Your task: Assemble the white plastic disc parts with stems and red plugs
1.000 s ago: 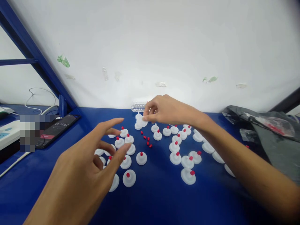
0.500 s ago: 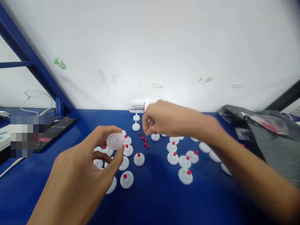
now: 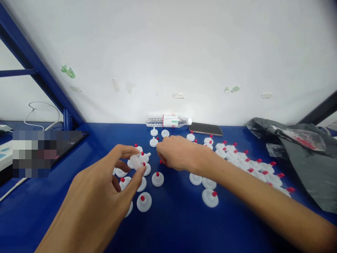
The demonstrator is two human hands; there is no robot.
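Observation:
My left hand (image 3: pixel 105 186) pinches a white, translucent nozzle lid (image 3: pixel 136 163) between thumb and fingers, its spout tilted to the right and bare of any red cap. Over the middle of the table, my right hand (image 3: pixel 180 153) points down with its fingers drawn together. A small red cap (image 3: pixel 161 162) shows by its fingertips; whatever they hold is hidden. Several nozzle lids with red caps stand below and beside the left hand, one of them a lid (image 3: pixel 157 179) between both hands. Farther back are white lids (image 3: pixel 153 142) without red caps.
A clear plastic bottle (image 3: pixel 168 121) lies along the wall, with a phone (image 3: pixel 205 129) beside it. Rows of red-capped lids (image 3: pixel 242 160) fill the right side. A grey plastic bag (image 3: pixel 302 165) lies at the far right, a dark-screened device (image 3: pixel 71 146) at the left.
My right hand has come down and closer to the red caps on the table. My left hand has turned the nozzle lid so its spout points right.

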